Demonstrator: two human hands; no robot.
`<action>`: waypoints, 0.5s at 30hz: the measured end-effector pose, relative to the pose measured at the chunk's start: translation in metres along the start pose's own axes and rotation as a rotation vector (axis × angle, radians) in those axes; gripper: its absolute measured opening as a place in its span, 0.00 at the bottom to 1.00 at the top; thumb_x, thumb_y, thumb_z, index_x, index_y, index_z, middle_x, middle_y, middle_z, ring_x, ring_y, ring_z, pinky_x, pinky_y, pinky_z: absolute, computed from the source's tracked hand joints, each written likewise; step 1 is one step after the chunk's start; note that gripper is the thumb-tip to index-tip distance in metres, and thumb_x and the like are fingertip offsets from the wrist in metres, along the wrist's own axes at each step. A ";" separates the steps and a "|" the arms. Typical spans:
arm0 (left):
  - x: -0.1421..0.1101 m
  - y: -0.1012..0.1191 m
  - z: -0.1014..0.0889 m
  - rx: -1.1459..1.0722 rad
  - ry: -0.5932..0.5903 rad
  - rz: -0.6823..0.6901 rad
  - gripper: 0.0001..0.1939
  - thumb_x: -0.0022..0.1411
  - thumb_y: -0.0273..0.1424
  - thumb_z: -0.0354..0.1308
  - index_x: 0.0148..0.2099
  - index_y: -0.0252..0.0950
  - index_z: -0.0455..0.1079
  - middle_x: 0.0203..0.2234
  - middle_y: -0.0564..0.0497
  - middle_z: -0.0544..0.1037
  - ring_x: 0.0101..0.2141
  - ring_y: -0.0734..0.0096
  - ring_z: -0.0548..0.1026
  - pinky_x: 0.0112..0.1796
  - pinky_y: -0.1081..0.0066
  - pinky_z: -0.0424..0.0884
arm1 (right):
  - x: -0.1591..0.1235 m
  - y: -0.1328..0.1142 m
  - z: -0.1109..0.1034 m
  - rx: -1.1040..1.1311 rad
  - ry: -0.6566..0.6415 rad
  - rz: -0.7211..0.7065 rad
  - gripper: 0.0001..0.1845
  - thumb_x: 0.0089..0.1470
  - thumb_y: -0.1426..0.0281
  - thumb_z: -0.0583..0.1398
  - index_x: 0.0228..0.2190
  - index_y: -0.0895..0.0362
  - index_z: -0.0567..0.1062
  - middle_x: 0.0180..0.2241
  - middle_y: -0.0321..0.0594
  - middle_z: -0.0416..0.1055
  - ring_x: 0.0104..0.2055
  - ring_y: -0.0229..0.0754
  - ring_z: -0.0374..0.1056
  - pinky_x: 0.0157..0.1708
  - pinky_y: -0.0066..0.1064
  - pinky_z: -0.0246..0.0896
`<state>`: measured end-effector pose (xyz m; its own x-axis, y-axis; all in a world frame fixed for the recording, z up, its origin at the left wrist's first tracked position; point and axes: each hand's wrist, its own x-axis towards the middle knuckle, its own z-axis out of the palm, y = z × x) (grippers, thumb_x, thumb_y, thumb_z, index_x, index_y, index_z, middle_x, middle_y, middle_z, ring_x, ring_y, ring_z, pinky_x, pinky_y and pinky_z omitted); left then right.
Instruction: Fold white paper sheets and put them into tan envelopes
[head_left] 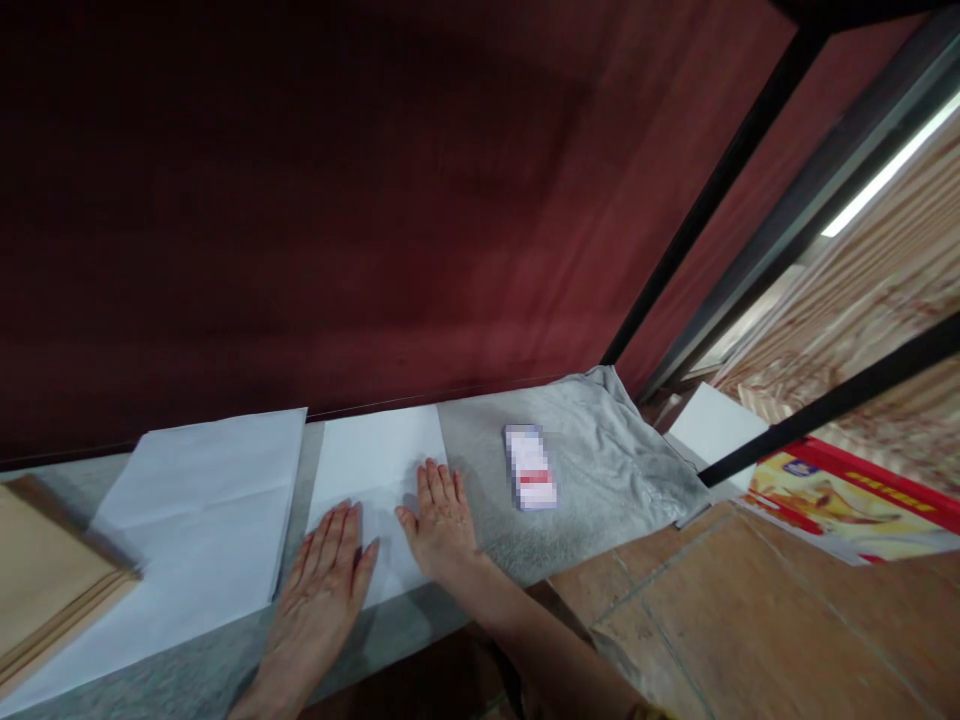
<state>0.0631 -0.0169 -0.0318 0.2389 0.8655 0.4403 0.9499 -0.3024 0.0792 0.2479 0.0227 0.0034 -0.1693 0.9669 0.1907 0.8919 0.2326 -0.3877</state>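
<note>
A single white sheet of paper [382,440] lies on the grey cloth [480,450] in front of me. My left hand [319,575] rests flat on its left side, fingers stretched out and thumb apart. On the right side of the sheet lies my right hand [442,515], palm down with the fingers extended. Neither hand grips anything. To the left is a stack of larger white paper [217,510], close to my left hand. A phone [531,467] with its screen lit and blurred out lies right of my right hand.
Brown envelopes or folded brown paper [52,580] overlap the white stack at the far left. A dark red panel [375,220] rises behind the cloth-covered surface. Black metal bars [712,200] stand at the right. A red and yellow box [847,500] sits on the tiled floor [720,620].
</note>
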 end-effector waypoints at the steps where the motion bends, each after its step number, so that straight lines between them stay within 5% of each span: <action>1: 0.001 0.001 0.000 -0.007 0.006 0.007 0.36 0.71 0.46 0.36 0.70 0.25 0.50 0.64 0.32 0.62 0.65 0.49 0.59 0.62 0.49 0.58 | 0.000 -0.002 -0.001 0.024 -0.011 0.002 0.36 0.67 0.55 0.46 0.65 0.67 0.55 0.68 0.52 0.50 0.70 0.52 0.46 0.67 0.49 0.46; 10: 0.004 -0.001 -0.003 -0.131 0.061 0.122 0.30 0.69 0.38 0.42 0.70 0.36 0.49 0.65 0.39 0.62 0.63 0.53 0.64 0.59 0.55 0.65 | -0.003 -0.032 -0.014 0.302 -0.064 -0.054 0.31 0.68 0.58 0.46 0.64 0.65 0.59 0.67 0.52 0.54 0.70 0.50 0.46 0.67 0.45 0.49; 15: -0.002 -0.014 -0.016 -0.183 0.062 0.122 0.26 0.67 0.38 0.44 0.66 0.43 0.57 0.61 0.44 0.68 0.55 0.54 0.73 0.52 0.57 0.73 | -0.011 -0.058 -0.020 0.445 -0.156 -0.089 0.22 0.67 0.68 0.48 0.59 0.60 0.64 0.53 0.47 0.73 0.54 0.45 0.71 0.52 0.37 0.69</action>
<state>0.0459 -0.0206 -0.0190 0.3312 0.7935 0.5106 0.8611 -0.4754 0.1802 0.2063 -0.0034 0.0418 -0.3279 0.9375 0.1166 0.6109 0.3045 -0.7308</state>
